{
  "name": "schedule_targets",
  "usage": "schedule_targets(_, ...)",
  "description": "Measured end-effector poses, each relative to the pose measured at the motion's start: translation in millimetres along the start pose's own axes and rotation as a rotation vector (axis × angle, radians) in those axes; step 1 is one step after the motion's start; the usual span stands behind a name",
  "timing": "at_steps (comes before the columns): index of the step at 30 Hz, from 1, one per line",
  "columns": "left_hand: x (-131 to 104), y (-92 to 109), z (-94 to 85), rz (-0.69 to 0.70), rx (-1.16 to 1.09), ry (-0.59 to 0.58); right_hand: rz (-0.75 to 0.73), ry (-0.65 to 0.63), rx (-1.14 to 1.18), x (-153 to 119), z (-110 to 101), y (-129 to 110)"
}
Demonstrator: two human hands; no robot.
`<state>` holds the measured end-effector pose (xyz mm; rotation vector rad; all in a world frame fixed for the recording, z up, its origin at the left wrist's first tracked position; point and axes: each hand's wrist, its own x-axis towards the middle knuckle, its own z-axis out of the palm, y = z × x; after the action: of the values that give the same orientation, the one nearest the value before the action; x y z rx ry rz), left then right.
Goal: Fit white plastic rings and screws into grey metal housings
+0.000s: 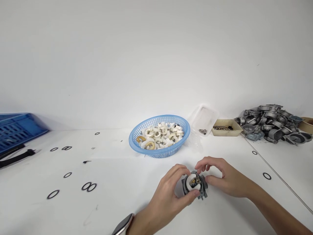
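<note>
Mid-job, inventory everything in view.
table: 1, white, below
wall: 1, white, behind
housing: 1, grey, lower centre
insert: 1, white, in housing
basket: 1, blue, centre
pieces: many, mostly white, in basket
tray: 1, translucent, beside basket
box: 1, cream, beside tray
castings: many, grey, right
container: 1, tan, right edge
rings: about ten, black, on table
small part: 1, black, left
crate: 1, blue, left
strap: 1, black, left
watch: 1, dark, wrist
left hand: 1, around housing
right hand: 1, beside housing

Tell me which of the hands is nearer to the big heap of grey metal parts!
The right hand, below and left of the heap in the picture. The left hand is farther left, holding a grey metal part with white inside.
</note>
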<state>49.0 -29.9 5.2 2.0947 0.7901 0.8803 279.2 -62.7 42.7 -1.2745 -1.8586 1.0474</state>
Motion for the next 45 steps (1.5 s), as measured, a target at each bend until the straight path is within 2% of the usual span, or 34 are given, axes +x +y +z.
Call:
schedule_targets(13, -2, -3, 0.8, -0.011, 0.007, 0.006, -0.076, -0.056, -0.024, 0, 1, -7)
schedule_targets(19, 0, 2, -2.9, -0.045, 0.068, -0.059, -0.055, -0.057, -0.032, -1, 3, -6)
schedule_targets(29, 2, 0, -4.3, -0.007, 0.039, -0.090, -0.081, -0.038, -0.060, 1, 8, -5)
schedule_targets(34, 3, 1, -4.9, -0.003, 0.061, -0.094, -0.076, -0.068, -0.041, 0, 6, -7)
schedule_targets(37, 2, -3, -6.9, 0.027, 0.061, -0.044, -0.071, -0.116, -0.042, -1, 8, -7)
schedule_targets(41, -1, -16, -13.1, 0.099, 0.047, 0.109, -0.075, -0.164, -0.122, 0, 22, -2)
schedule_targets(45, -3, -29, -16.8, 0.090, 0.074, 0.193, -0.106, -0.082, -0.158, 5, 33, 8)
